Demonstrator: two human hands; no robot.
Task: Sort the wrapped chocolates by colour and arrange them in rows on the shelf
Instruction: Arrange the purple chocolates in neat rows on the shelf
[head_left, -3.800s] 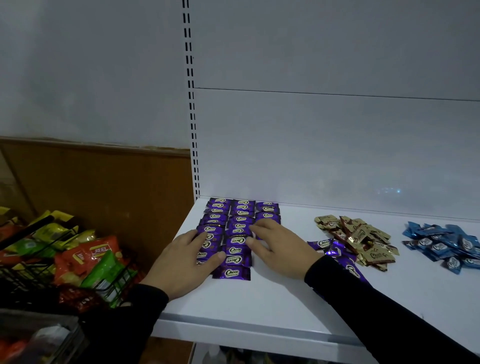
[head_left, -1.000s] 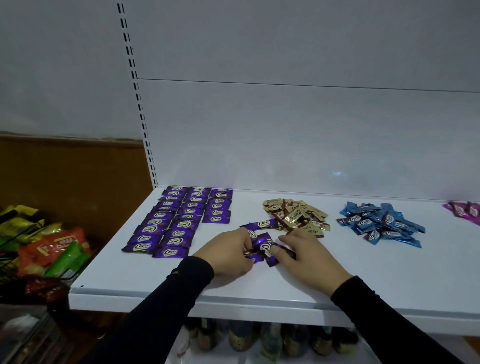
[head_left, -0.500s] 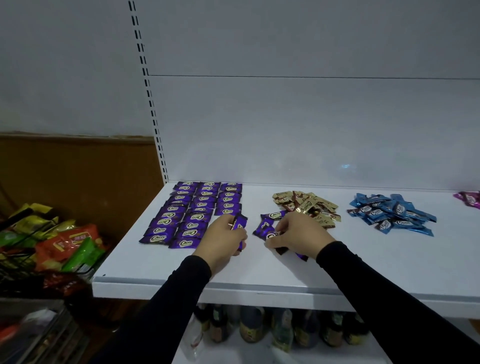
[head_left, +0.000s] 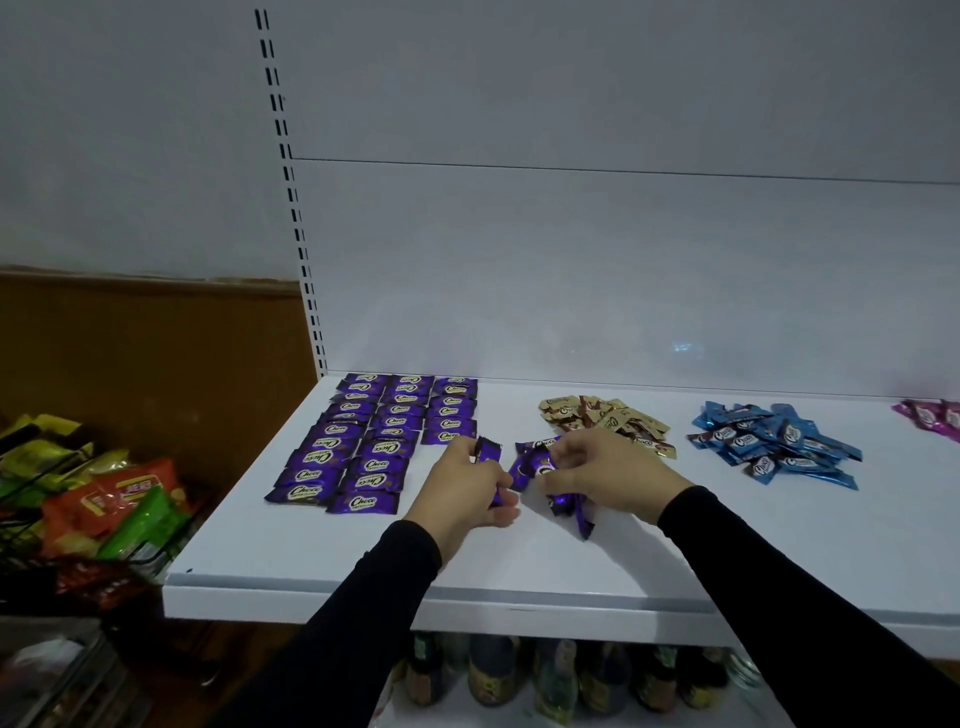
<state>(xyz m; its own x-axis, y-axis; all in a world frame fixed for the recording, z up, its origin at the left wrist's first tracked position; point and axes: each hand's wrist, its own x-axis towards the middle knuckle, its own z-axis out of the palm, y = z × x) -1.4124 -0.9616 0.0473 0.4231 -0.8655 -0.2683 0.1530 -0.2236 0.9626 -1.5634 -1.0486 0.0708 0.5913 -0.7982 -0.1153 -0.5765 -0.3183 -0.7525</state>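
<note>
Left hand (head_left: 470, 486) is pinching a purple chocolate (head_left: 489, 457) standing upright, long axis pointing away toward the shelf (head_left: 779, 545) back; right hand (head_left: 605, 475) is gripping loose purple ones (head_left: 569, 506).

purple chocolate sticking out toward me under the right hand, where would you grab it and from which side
Pinch the purple chocolate at its near crimped end, coming from the shelf's front edge. That flat tail points toward the person and lies bare, while the right hand and other purple pieces cover its far end. The left hand already holds a piece, so it is likely busy.
</note>
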